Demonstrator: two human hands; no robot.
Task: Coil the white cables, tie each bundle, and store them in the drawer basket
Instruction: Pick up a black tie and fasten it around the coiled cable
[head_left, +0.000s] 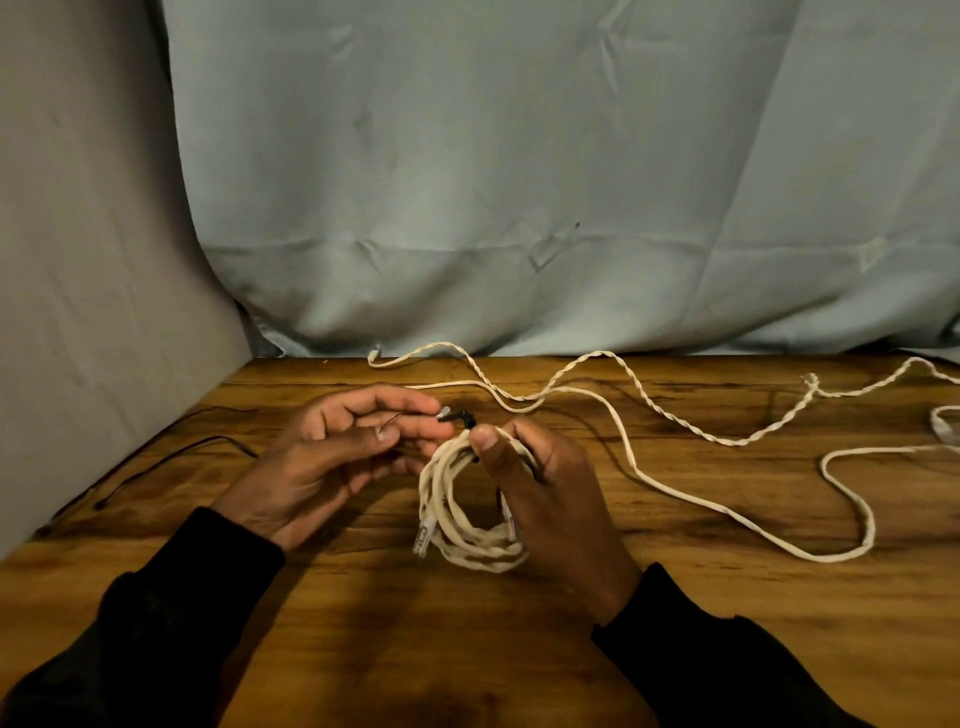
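My right hand (540, 483) grips a coiled bundle of white cable (457, 525) at its top, thumb pressed on the loops, just above the wooden table (363, 623). A thin black tie (465, 417) is wrapped at the top of the coil. My left hand (332, 457) pinches the tie's loose end between thumb and fingers, right beside the bundle. A clear plug hangs at the coil's lower left. Loose white cables (649, 467) trail uncoiled across the table to the right and back. No drawer basket is in view.
Thin black ties (171, 452) lie on the table's left side near the edge. A pale blue cloth (519, 182) hangs behind the table, a grey one to the left. Another white cable piece (943, 423) sits at the far right edge.
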